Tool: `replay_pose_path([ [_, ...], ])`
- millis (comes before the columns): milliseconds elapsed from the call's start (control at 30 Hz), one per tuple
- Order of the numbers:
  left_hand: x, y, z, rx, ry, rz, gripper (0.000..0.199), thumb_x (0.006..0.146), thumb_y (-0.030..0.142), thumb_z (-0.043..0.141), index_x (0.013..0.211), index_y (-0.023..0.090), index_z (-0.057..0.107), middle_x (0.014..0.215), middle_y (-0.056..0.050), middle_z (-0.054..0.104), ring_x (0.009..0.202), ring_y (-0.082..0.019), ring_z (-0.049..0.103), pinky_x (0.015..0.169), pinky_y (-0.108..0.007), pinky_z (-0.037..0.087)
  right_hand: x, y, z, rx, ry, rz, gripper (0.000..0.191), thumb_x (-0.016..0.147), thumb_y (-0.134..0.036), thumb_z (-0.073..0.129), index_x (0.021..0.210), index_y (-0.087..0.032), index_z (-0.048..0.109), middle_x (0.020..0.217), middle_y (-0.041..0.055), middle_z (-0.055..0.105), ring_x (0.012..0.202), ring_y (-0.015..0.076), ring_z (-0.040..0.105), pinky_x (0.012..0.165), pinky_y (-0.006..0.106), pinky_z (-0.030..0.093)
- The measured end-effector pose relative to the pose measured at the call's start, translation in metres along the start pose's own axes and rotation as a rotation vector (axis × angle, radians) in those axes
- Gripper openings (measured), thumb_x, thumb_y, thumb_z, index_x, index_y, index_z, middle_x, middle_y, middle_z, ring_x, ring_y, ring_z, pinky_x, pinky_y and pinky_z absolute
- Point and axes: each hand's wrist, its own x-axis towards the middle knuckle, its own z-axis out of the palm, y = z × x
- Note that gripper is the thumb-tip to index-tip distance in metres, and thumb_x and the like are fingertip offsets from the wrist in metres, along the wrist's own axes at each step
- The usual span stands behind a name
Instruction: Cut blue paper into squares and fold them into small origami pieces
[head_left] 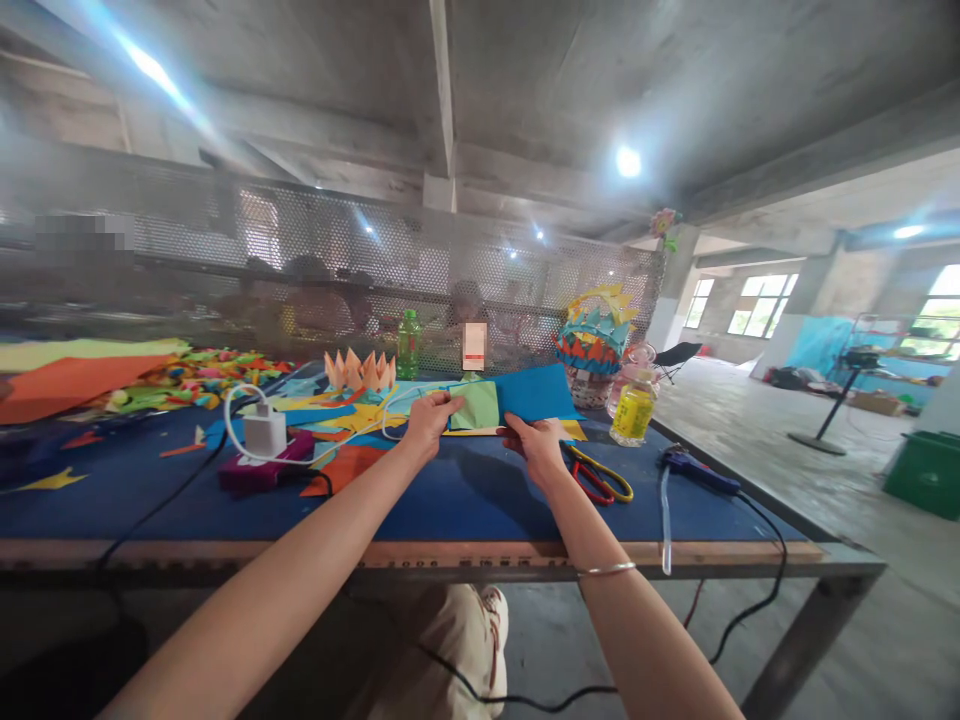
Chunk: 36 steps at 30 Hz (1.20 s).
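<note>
Seems to be at the stage of lining up papers: pinching green paper [476, 404] in the left hand's [429, 425] fingers over the counter [450, 500], and holding blue paper [536, 393] just beside it by the lower edge in the right hand [536, 445]. Probably calls next for steady, level alignment. Can read "2006" on the counter's front edge; cannot make out print on the yellow-labelled bottle [631, 412].
</note>
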Motion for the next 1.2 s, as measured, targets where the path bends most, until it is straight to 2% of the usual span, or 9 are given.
replay_pose_path([
  [100,0.0,0.0,0.001,0.011,0.009,0.016,0.026,0.091,0.032,0.058,0.11,0.014,0.06,0.107,-0.007,0.062,0.088,-0.019,0.063,0.075,-0.036,0.055,-0.001,-0.001,0.0,0.001,0.002,0.016,0.015,0.089,-0.016,0.062,0.075,-0.011,0.06,0.063,-0.0054,0.061,0.055,0.0075,0.061,0.05,0.018,0.049],
  [267,-0.002,0.002,0.002,0.031,0.022,0.049,0.026,0.092,0.032,0.058,0.11,0.013,0.06,0.106,-0.007,0.063,0.088,-0.018,0.063,0.075,-0.036,0.055,0.0,0.0,0.0,-0.011,0.019,0.035,0.02,0.09,-0.021,0.061,0.072,-0.011,0.06,0.063,-0.0047,0.061,0.054,0.0074,0.06,0.052,0.019,0.051],
  [567,0.001,0.0,-0.002,0.106,0.028,0.046,0.026,0.091,0.032,0.058,0.11,0.013,0.06,0.104,-0.006,0.063,0.085,-0.018,0.063,0.072,-0.035,0.055,-0.002,-0.001,0.0,-0.009,0.026,-0.007,0.015,0.091,-0.021,0.061,0.079,-0.011,0.061,0.067,-0.0042,0.061,0.055,0.0074,0.06,0.051,0.019,0.051],
  [833,0.001,0.001,-0.002,0.127,0.03,0.097,0.025,0.092,0.033,0.057,0.105,0.013,0.061,0.099,-0.005,0.064,0.081,-0.016,0.063,0.071,-0.033,0.054,0.0,0.001,0.0,0.012,0.024,-0.028,0.016,0.089,-0.018,0.062,0.075,-0.011,0.061,0.06,-0.0059,0.06,0.051,0.007,0.059,0.048,0.018,0.049],
  [967,-0.003,0.004,0.001,0.127,0.058,0.177,0.024,0.091,0.035,0.058,0.097,0.012,0.063,0.087,-0.003,0.065,0.071,-0.014,0.062,0.066,-0.03,0.052,0.0,0.002,0.0,0.044,0.031,-0.039,0.016,0.081,-0.018,0.069,0.069,-0.011,0.061,0.055,-0.0045,0.061,0.05,0.0089,0.062,0.046,0.018,0.049],
  [1033,-0.007,0.005,0.001,0.123,0.076,0.227,0.024,0.085,0.032,0.064,0.101,0.014,0.064,0.07,0.003,0.061,0.059,-0.011,0.058,0.059,-0.025,0.047,-0.001,0.001,0.0,0.061,0.024,-0.044,0.016,0.073,-0.02,0.073,0.066,-0.012,0.062,0.055,-0.0029,0.062,0.05,0.0107,0.063,0.045,0.018,0.049],
  [1100,-0.01,0.006,0.001,0.123,0.095,0.269,0.038,0.074,0.025,0.071,0.11,0.015,0.064,0.052,0.009,0.049,0.047,-0.009,0.048,0.051,-0.021,0.038,-0.001,0.001,0.0,0.071,0.003,-0.043,0.016,0.068,-0.022,0.075,0.067,-0.012,0.063,0.057,-0.0015,0.064,0.052,0.0119,0.065,0.043,0.017,0.048],
  [1200,-0.013,0.008,0.001,0.122,0.122,0.307,0.056,0.064,0.021,0.071,0.119,0.014,0.063,0.043,0.013,0.035,0.04,-0.008,0.036,0.045,-0.021,0.027,-0.001,0.002,0.0,0.061,-0.033,-0.029,0.019,0.064,-0.026,0.078,0.068,-0.011,0.066,0.06,0.0007,0.065,0.054,0.0128,0.065,0.043,0.017,0.048],
])
